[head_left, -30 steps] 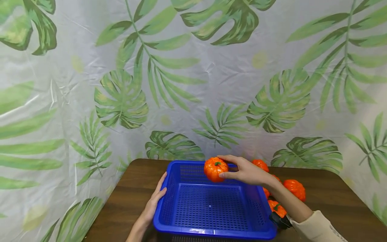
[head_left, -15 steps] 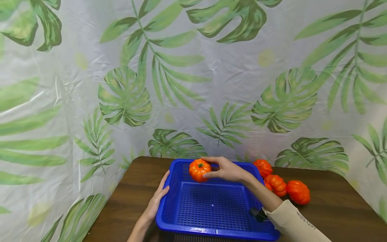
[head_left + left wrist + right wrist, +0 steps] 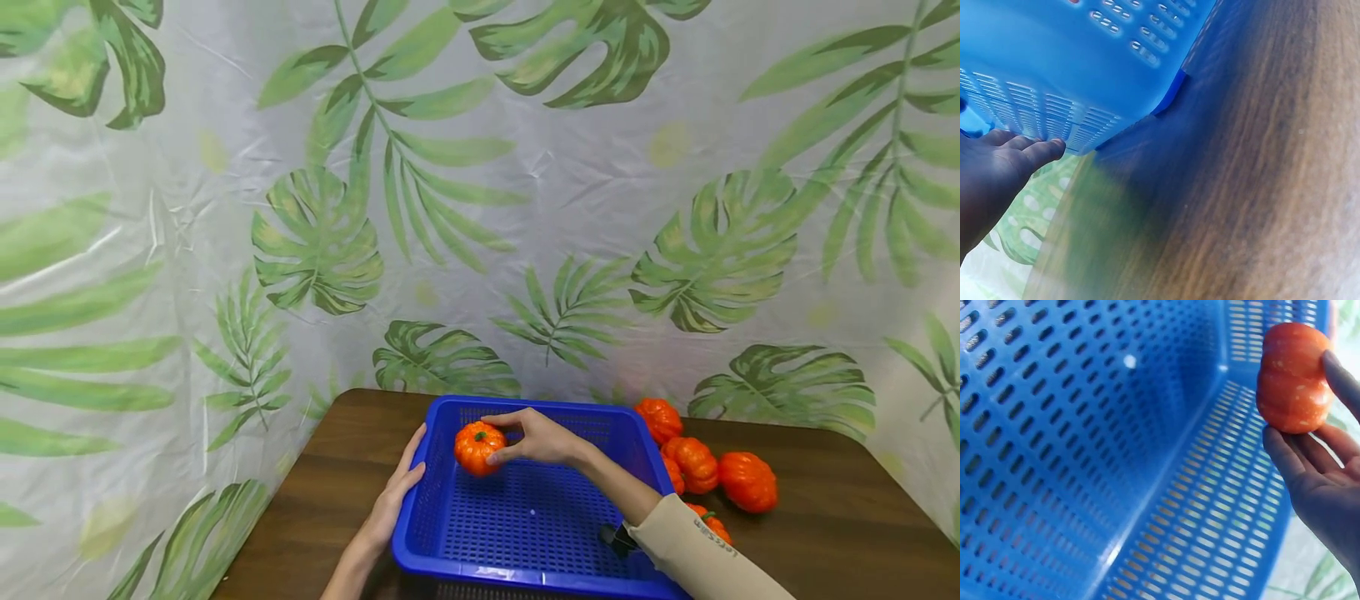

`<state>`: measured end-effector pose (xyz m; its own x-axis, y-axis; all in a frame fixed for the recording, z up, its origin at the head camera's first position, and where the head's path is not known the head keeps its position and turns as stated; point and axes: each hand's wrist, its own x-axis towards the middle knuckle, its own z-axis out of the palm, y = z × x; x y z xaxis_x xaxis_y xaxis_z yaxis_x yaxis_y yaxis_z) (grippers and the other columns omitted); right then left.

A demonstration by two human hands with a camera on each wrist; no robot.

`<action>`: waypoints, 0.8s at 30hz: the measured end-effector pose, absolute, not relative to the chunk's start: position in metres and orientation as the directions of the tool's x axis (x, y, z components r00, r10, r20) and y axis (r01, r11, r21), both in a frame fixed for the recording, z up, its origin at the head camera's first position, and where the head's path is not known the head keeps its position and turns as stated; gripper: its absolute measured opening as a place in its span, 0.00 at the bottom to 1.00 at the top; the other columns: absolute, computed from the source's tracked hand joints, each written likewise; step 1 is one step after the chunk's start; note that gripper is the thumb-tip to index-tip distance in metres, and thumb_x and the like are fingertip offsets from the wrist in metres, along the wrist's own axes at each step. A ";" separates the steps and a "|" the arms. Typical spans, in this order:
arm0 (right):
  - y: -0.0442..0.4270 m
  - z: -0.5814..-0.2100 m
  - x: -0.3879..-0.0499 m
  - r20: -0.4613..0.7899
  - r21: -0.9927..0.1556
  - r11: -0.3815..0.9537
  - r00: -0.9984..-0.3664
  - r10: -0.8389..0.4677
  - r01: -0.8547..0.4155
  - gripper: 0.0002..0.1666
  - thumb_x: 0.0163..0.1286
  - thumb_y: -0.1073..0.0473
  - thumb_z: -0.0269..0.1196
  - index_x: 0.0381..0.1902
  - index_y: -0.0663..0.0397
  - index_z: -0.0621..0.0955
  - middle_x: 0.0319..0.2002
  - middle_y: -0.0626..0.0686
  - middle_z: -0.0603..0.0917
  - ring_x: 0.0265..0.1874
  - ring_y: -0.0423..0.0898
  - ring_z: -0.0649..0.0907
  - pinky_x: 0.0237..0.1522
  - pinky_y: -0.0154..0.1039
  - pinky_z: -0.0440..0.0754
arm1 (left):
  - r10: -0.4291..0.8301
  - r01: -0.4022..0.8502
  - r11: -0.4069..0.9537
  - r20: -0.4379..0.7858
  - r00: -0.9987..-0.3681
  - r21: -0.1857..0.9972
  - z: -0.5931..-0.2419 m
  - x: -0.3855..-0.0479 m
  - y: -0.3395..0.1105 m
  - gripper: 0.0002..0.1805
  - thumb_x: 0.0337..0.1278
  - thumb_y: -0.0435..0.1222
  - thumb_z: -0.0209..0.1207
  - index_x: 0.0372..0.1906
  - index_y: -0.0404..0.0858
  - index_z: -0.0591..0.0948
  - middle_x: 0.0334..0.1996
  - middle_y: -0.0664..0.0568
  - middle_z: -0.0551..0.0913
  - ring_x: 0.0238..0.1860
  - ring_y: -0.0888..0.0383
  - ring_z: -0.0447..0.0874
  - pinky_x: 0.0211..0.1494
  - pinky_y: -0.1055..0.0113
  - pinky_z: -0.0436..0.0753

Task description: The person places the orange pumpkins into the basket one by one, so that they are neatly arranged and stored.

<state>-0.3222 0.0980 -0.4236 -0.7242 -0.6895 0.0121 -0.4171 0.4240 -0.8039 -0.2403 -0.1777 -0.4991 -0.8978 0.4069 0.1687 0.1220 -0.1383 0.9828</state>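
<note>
In the head view my right hand point(image 3: 538, 438) pinches a small shiny orange pumpkin point(image 3: 474, 451) with a green stem, between thumb and fingers. The pumpkin is held inside the blue plastic basket point(image 3: 468, 570), near its back left corner. In the right wrist view the thumb and fingertips grip the pumpkin point(image 3: 1291, 381) above the slotted basket floor; whether it touches the basket cannot be told. My left hand point(image 3: 386, 504) rests against the basket's left side, its fingers reaching the rim. From the left wrist, straight fingers point(image 3: 1044, 152) lie against the outer wall.
Several more orange pumpkins point(image 3: 693, 464) lie on the brown wooden table point(image 3: 825, 500), right of the basket, one partly hidden by the right sleeve point(image 3: 693, 542). A black wrist device point(image 3: 617, 540) is on the right forearm. A leaf-patterned sheet point(image 3: 450, 225) hangs behind the table.
My right hand has carried the pumpkin leftward and lower, from over the basket's back edge into its back left part. The left hand has stayed at the basket's left side.
</note>
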 end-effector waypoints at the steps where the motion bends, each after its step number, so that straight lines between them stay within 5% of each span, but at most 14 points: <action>1: 0.097 -0.427 -0.323 0.011 -0.805 0.424 -0.725 -0.688 -0.415 0.40 0.68 0.58 0.72 0.74 0.65 0.71 0.69 0.66 0.77 0.67 0.62 0.79 0.63 0.53 0.81 | 0.405 0.119 -0.136 0.165 -0.899 0.983 -0.499 -0.240 -0.178 0.33 0.86 0.42 0.32 0.85 0.49 0.37 0.85 0.42 0.38 0.71 0.65 0.66 0.68 0.69 0.71; 24: 0.091 -0.464 -0.329 0.012 -0.826 0.401 -0.724 -0.690 -0.397 0.37 0.67 0.62 0.72 0.71 0.66 0.74 0.68 0.68 0.77 0.66 0.64 0.79 0.65 0.57 0.79 | 0.401 0.126 -0.118 0.163 -0.901 0.985 -0.498 -0.238 -0.177 0.33 0.85 0.42 0.31 0.85 0.49 0.37 0.85 0.43 0.39 0.74 0.60 0.63 0.70 0.64 0.70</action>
